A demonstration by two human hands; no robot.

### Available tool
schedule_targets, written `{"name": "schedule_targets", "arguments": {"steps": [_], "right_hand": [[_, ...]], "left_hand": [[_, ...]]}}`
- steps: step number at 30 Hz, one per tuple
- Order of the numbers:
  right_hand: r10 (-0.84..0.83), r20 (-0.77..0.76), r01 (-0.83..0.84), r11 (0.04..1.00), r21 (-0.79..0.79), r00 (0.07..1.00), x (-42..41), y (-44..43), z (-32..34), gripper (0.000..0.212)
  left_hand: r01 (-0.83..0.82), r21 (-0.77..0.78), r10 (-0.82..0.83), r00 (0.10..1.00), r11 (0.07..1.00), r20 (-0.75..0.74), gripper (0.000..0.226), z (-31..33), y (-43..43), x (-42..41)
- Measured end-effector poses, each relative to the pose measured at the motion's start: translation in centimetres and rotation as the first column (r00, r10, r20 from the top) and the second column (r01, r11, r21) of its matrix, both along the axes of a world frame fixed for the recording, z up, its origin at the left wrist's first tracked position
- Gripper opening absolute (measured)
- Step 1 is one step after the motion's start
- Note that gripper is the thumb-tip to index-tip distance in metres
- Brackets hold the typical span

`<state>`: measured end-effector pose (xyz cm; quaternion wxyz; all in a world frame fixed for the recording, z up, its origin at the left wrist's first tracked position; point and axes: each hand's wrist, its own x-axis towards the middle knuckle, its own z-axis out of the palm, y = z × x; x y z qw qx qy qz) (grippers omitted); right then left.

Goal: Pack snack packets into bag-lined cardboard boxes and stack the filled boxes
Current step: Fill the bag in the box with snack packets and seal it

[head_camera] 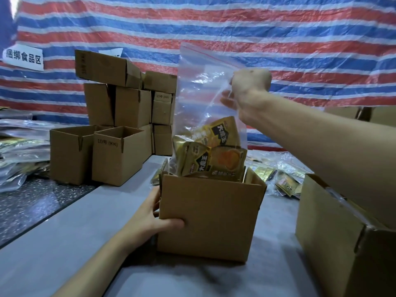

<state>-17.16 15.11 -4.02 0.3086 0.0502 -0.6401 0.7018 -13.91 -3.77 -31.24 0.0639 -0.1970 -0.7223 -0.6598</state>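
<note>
Box (pixel 212 217) of brown cardboard stands open on the grey tabletop (pixel 64 243), near the middle. The left hand (pixel 150 219) holds its left corner: the thumb lies on the front wall and the fingers go round the side wall, so this grip is closed on the box. Out of the box rises a clear zip bag (pixel 199 86), upright, with its long axis vertical and its red-lined mouth pointing up. Its lower end sits inside the box. The right hand (pixel 249 86) is raised, and its grip pinches the bag's upper right edge with curled fingers. Yellow snack packets (pixel 212 155) fill the bottom part of the bag, tilted in different ways, partly above the box rim. Behind on the left is a stack of boxes (pixel 120 103), with two open boxes (pixel 96 153) before it. A larger carton (pixel 342 243) stands at right, with loose packets (pixel 285 183) behind it. A striped tarp (pixel 214 28) hangs at the back.
</note>
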Motion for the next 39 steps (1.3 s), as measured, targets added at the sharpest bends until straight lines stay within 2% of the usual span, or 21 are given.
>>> {"name": "schedule_targets", "arguments": {"steps": [3,12,14,16,18,20,21,25,27,32,34,37,39], "right_hand": [[-0.056,0.022,0.056,0.998,-0.004,0.998,-0.9,1.0,-1.0,0.023],[-0.241,0.086,0.234,0.969,0.077,0.967,-2.3,1.9,-4.3,0.02],[-0.213,0.116,0.198,0.972,0.127,0.97,-2.0,1.2,-5.8,0.018],[-0.087,0.189,0.032,0.959,0.28,0.978,-1.4,0.6,-7.0,0.016],[0.034,0.326,-0.208,0.83,0.518,0.945,-0.7,0.5,-7.5,0.017],[0.086,0.383,-0.337,0.675,0.656,0.92,-0.3,1.0,-7.1,0.014],[0.093,0.37,-0.339,0.646,0.684,0.924,-0.3,1.4,-6.7,0.012],[0.029,0.27,-0.216,0.682,0.698,0.963,-0.7,3.0,-5.3,0.014],[0.003,0.272,-0.207,0.656,0.726,0.962,-0.9,4.0,-5.1,0.014],[0.059,0.412,-0.396,0.429,0.812,0.909,-0.3,6.4,-4.2,0.005],[0.078,0.36,-0.366,0.308,0.878,0.93,0.3,6.7,-3.7,0.006],[0.192,0.186,-0.223,0.195,0.955,0.964,1.2,6.1,-3.6,0.027],[0.276,0.203,-0.243,0.117,0.963,0.939,2.1,5.5,-4.0,0.036]], "left_hand": [[0.001,-0.011,-0.001,1.0,1.0,0.007,0.095,0.1,0.0,0.0],[0.006,0.002,-0.007,1.0,1.0,0.031,0.09,0.6,0.3,0.6],[0.001,0.003,-0.001,1.0,1.0,0.028,0.091,0.6,0.3,0.7],[0.001,0.003,-0.001,1.0,1.0,0.023,0.092,0.6,0.3,0.8],[0.001,0.006,-0.001,1.0,1.0,0.021,0.094,0.6,0.3,0.8],[0.0,0.01,0.0,1.0,1.0,0.028,0.096,0.6,0.3,0.8],[0.002,0.009,-0.002,1.0,1.0,0.031,0.096,0.6,0.3,0.8],[0.0,0.005,0.0,1.0,1.0,0.029,0.092,0.5,0.3,0.8],[-0.011,0.003,0.011,1.0,1.0,0.025,0.091,0.5,0.3,0.8],[-0.025,0.004,0.025,0.999,1.0,0.033,0.091,0.5,0.3,0.8],[-0.025,-0.001,0.025,0.999,1.0,0.032,0.092,0.5,0.3,0.8],[-0.027,-0.01,0.028,0.999,1.0,0.025,0.092,0.6,0.3,0.8],[-0.025,-0.008,0.025,0.999,1.0,0.025,0.093,0.6,0.3,0.7]]}}
